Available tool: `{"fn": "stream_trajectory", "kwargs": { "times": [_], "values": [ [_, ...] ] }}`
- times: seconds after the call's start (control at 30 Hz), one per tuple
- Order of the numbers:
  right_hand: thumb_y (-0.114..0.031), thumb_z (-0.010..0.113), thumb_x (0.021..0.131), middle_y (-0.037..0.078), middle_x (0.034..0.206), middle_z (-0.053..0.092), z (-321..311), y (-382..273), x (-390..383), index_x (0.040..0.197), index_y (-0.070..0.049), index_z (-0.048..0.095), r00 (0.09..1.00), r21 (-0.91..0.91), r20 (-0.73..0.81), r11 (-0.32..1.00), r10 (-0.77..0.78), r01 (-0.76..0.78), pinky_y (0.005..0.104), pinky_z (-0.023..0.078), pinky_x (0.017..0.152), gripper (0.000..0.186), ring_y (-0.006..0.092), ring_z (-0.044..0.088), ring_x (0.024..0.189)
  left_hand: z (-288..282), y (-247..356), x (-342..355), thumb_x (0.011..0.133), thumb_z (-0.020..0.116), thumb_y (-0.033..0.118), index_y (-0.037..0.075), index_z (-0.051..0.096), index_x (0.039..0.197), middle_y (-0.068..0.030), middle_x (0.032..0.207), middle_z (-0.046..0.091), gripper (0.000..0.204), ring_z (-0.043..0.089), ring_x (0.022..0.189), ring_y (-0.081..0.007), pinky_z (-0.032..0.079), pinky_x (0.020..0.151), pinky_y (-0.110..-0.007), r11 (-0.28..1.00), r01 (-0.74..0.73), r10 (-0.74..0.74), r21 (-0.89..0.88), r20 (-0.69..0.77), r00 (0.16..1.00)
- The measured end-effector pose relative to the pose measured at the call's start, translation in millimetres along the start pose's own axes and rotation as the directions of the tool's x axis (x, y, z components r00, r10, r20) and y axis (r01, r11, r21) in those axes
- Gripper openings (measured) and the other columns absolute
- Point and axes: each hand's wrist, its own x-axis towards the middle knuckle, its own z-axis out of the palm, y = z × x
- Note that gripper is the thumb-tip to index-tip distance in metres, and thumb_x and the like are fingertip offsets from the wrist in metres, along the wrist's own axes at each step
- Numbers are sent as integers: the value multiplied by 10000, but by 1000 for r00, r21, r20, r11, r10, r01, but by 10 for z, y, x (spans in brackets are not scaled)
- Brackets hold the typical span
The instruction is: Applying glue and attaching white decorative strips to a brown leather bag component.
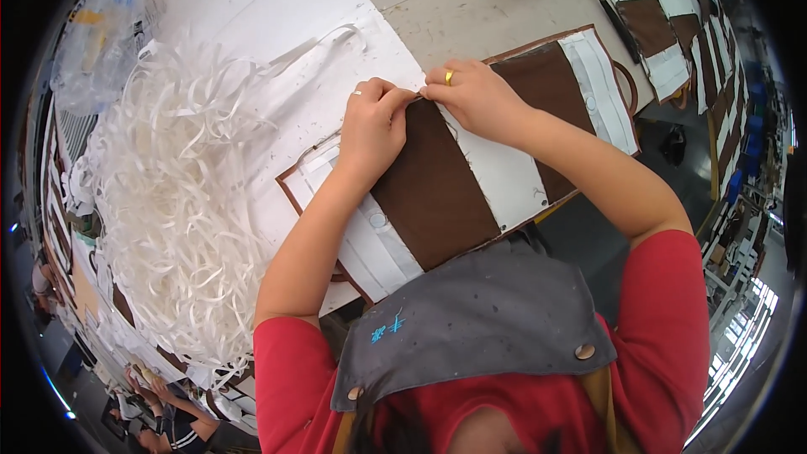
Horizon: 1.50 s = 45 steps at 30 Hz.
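we find the brown and white panel (pixel 458 176) lying flat on the worktable (pixel 471 8), just in front of the person's grey apron (pixel 479 319). both hands meet at its far edge. the left hand (pixel 374 122) is closed, fingers curled tight in a pinch on what looks like a thin white strip at that edge; the right hand (pixel 475 92), with a yellow ring, is likewise closed in a pinch right beside it, the two hands touching or nearly so. we cannot tell exactly what lies between the fingertips.

as to progress, we judge the work on this panel to be partly done at most: white bands still cover much of the brown surface, and the hands are at the very edge, as if a strip is only being started. a large heap of loose white strips (pixel 176 202) lies to the left on a white sheet (pixel 277 8), which suggests many pieces already stripped. a row of similar panels (pixel 664 25) lies far right.

both forearms come in from below and converge, elbows out, wrists bent down onto the panel.
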Motion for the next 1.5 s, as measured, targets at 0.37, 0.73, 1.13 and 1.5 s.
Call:
{"fn": "stream_trajectory", "kwargs": {
  "times": [0.37,0.73,1.13,1.5],
  "values": [
    [-71,548,729,34,1012,566,59,-120,-146,988,-43,586,992,3,-93,997,82,-82,335,429,842,263,189,532,997,-20,-47,23,734,566,-24,98,656,871,-41,803,546,204,511,766,-227,377,683,-326,998,-54,52,36,59,997],
    [-33,507,771,55,1061,568,-214,535,-748,1054,-50,577,929,-336,-334,902,156,-272,337,413,873,292,217,535,1002,-18,-23,4,717,535,-36,128,636,952,-39,854,517,303,485,791,-239,374,704,-343,960,-195,173,202,122,977],
    [-115,455,875,0,1261,508,-342,1044,-1206,1229,-140,501,859,-318,-376,822,349,-473,431,299,1012,358,215,437,1196,212,115,124,748,564,-16,67,636,893,-107,815,533,183,512,787,-276,422,701,-353,996,-82,83,45,-30,996],
    [-13,558,785,111,976,563,42,10,-233,1060,-58,567,936,282,-296,953,193,-108,345,444,816,279,275,531,949,31,40,63,771,561,-10,42,611,972,-99,863,555,213,552,800,-255,453,709,-340,1000,19,-21,25,89,996]
  ]
}}
